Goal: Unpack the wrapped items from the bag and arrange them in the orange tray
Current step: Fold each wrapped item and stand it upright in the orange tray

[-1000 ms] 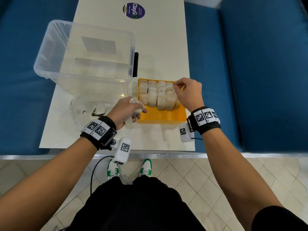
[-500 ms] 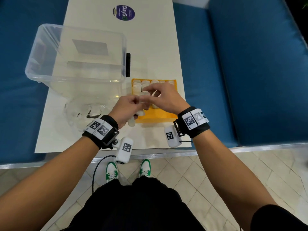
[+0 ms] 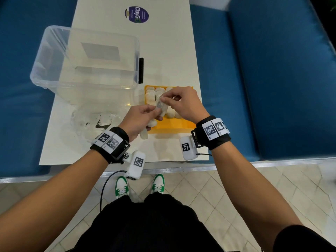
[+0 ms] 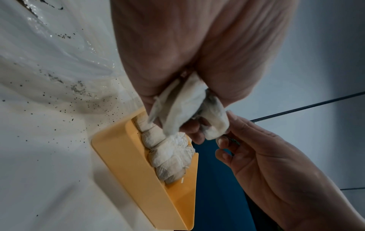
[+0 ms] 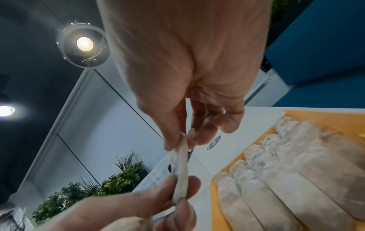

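Observation:
The orange tray (image 3: 174,124) sits on the white table and holds several white paper-wrapped items (image 3: 151,99) packed in rows at its far end. My left hand (image 3: 154,111) hovers over the tray's near left corner and grips a small bunch of wrapped items (image 4: 177,106); one end (image 3: 144,135) sticks out below the fist. My right hand (image 3: 166,99) pinches the top end of one of these items (image 5: 180,164) between thumb and forefinger, while left fingers (image 5: 158,195) still hold its lower end. The tray (image 4: 122,156) and its rows (image 5: 286,171) also show in both wrist views.
A crumpled clear plastic bag (image 3: 91,120) with dark crumbs lies left of the tray. Behind it stands a large clear plastic bin (image 3: 87,60). A purple sticker (image 3: 136,14) marks the table's far end. Blue cushions flank the table on both sides.
My right hand left the tray's far right corner, came left to my left hand and took hold of one wrapped item there. My left hand shifted slightly over the tray's corner.

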{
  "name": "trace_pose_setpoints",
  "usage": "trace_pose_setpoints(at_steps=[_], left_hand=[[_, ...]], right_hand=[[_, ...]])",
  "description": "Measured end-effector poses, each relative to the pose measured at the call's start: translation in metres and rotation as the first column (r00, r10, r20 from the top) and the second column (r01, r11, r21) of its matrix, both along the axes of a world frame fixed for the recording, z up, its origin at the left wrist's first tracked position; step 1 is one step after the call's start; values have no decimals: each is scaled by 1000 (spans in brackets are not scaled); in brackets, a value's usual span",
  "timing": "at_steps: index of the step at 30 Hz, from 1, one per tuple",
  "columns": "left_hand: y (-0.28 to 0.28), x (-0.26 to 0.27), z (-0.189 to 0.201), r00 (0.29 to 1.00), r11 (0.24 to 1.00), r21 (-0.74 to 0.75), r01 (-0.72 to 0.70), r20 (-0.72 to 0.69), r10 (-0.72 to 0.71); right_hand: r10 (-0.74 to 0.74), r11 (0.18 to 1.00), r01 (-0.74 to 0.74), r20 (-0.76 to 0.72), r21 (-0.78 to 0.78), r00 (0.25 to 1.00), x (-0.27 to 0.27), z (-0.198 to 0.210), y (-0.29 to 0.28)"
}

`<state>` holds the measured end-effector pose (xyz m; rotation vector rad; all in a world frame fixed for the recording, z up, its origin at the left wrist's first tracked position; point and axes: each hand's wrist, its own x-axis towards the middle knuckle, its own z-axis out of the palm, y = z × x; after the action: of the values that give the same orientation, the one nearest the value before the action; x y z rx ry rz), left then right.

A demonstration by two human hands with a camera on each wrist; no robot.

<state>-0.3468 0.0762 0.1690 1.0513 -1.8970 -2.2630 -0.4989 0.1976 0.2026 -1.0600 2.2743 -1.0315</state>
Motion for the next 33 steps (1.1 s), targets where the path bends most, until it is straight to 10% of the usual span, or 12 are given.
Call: trace_pose_setpoints(at_steps=[26, 33], left_hand=[[-2, 5, -7, 999, 996, -85, -6, 48, 10], [-12, 16, -14, 994, 998, -56, -31, 100, 37]], right_hand=[[-34, 999, 36, -90, 20, 995, -15, 9, 14], [10, 938, 65, -213, 341, 977, -51, -16, 40]])
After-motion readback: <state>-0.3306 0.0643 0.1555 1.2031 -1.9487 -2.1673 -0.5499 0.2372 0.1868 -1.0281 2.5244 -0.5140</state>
